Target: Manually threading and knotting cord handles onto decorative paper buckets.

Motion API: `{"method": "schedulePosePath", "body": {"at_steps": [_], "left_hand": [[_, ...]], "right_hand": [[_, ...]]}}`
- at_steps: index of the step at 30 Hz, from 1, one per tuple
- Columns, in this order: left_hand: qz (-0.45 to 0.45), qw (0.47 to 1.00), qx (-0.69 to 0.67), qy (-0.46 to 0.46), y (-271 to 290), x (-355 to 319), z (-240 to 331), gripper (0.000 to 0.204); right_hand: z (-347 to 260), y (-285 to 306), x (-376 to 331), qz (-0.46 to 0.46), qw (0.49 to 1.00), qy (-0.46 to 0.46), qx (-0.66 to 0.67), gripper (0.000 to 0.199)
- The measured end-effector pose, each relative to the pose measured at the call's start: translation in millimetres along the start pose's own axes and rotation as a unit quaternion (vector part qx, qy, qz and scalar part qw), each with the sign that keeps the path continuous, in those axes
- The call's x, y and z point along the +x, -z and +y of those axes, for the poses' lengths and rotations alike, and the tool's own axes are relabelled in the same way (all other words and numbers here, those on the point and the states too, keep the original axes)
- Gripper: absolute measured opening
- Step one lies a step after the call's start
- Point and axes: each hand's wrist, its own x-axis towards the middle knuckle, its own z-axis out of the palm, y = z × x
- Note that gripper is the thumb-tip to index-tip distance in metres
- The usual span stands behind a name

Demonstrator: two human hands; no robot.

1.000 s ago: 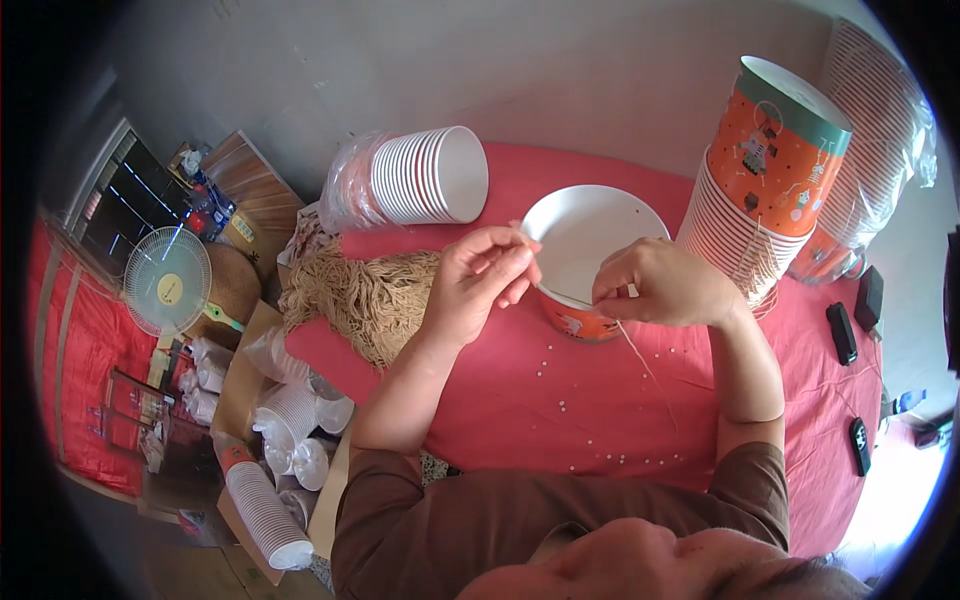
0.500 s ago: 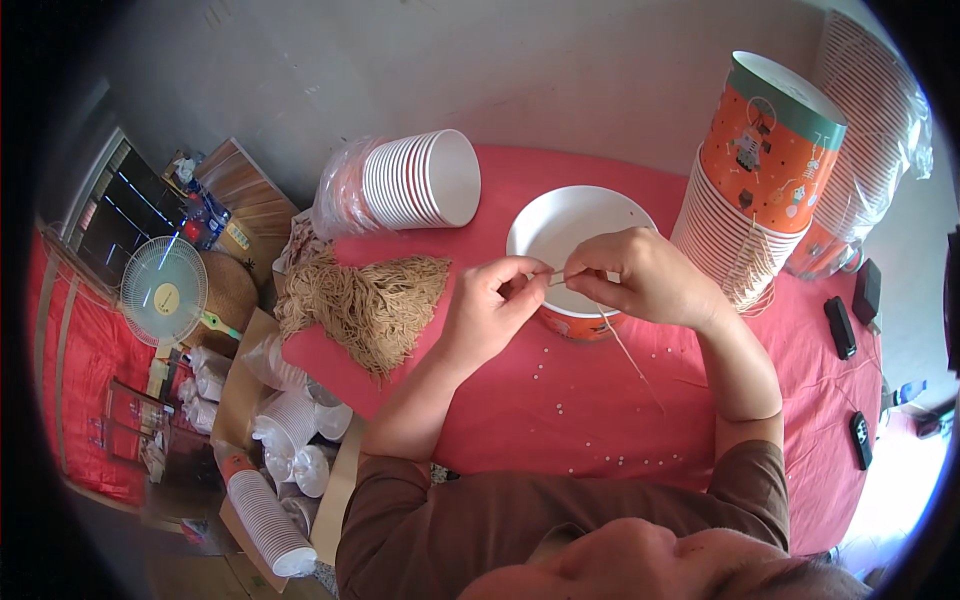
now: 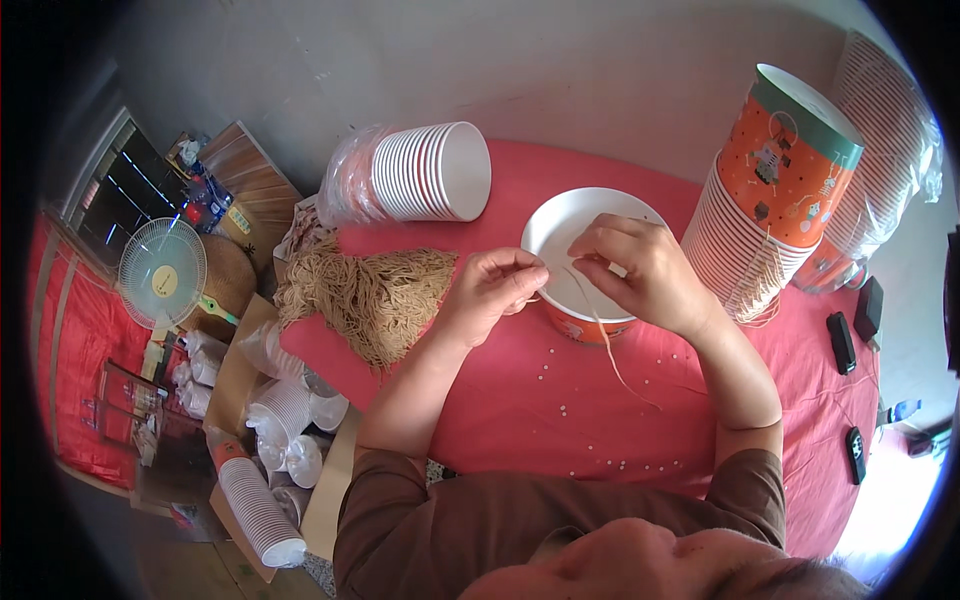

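My left hand (image 3: 492, 290) is closed in a pinch, thumb pressed to fingertips, beside the near left rim of a white-lined paper bucket (image 3: 556, 228). What it pinches is too small to make out. Over the bucket's mouth, my right hand (image 3: 640, 268) has its thumb and fingers drawn together at the upper end of a thin tan string (image 3: 610, 350). The string hangs past the bucket's orange outer wall and curves down toward the red cloth. A heap of tan strings (image 3: 375, 300) lies to the left of my left hand.
Small white beads (image 3: 562, 410) are scattered on the red tablecloth (image 3: 500, 430). Nested paper buckets (image 3: 765, 170) stand at right, more tan strings (image 3: 765, 290) draped over them. Another bucket stack (image 3: 430, 172) lies on its side at back left. A carton of wrapped cups (image 3: 275, 430) sits left of the table.
My hands have drawn a little apart; the right fingers have lifted away from the left fingertips. The string still hangs below the right hand, its curve changed. The view has shifted slightly.
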Motion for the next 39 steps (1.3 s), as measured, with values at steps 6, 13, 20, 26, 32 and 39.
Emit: {"method": "schedulePosePath", "body": {"at_steps": [6, 13, 20, 26, 32, 39], "left_hand": [[-0.013, 1.0, -0.008, -0.001, -0.6, 0.2, -0.6, 0.014], [-0.012, 1.0, 0.012, -0.007, -3.2, -2.3, 1.9, 0.015], [-0.004, 0.994, 0.1, -0.046, -7.8, -4.1, 10.4, 0.015], [0.012, 0.976, 0.206, -0.073, -4.8, -7.1, 9.5, 0.012], [-0.008, 0.995, 0.099, -0.025, -8.7, -7.9, 8.1, 0.01], [-0.028, 0.999, 0.044, 0.003, -8.0, -8.4, 7.0, 0.012]], "right_hand": [[-11.6, -3.8, 1.8, 0.024, 0.995, 0.085, -0.046, 0.016], [-9.8, -8.5, 2.0, 0.028, 0.993, 0.103, -0.058, 0.017], [-8.7, 8.6, 3.6, 0.029, 0.996, 0.066, -0.053, 0.012], [-9.7, 20.9, 4.9, 0.046, 0.996, 0.062, -0.053, 0.012], [-14.5, 11.0, 3.7, 0.003, 0.997, 0.068, -0.035, 0.011], [-15.8, -2.5, 2.2, -0.015, 0.997, 0.064, -0.031, 0.013]]}}
